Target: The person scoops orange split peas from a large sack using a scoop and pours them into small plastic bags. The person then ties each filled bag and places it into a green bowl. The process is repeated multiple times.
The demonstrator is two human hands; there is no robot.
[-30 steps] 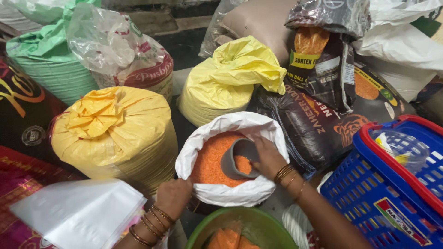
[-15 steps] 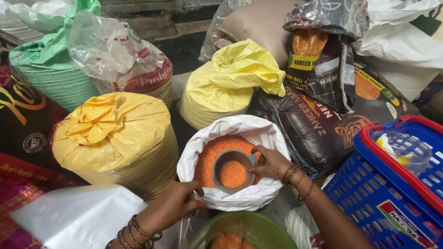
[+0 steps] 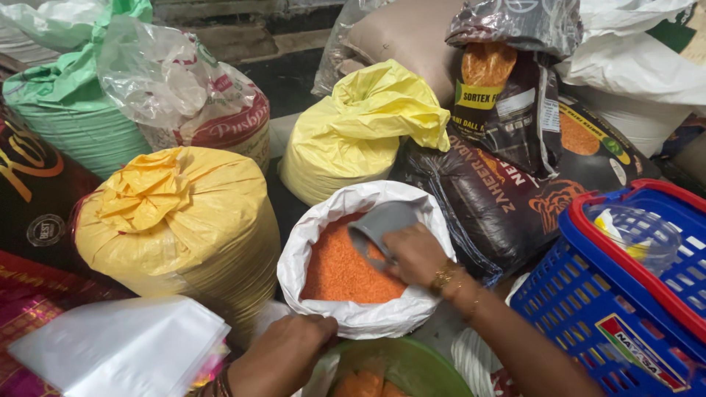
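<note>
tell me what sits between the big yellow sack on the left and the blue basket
In the head view, the open white sack of orange lentils sits between the yellow sack and the blue basket.

Right hand (image 3: 415, 254) reaching in from the lower right, forearm stretched up and to the left across the view — wrist ringed with thin gold bangles. Back of the hand turned up, fingers (image 3: 390, 246) curled down and closed in a grip, knuckles bent, thumb hidden underneath. Left hand (image 3: 287, 345) low in the view, coming up from the bottom edge, wrist also bangled — partly cut off by the edge. Fingers folded over into a loose fist, pinching closed, knuckles pointing up and right. Hands near each other but apart, right one higher and farther forward.
</note>
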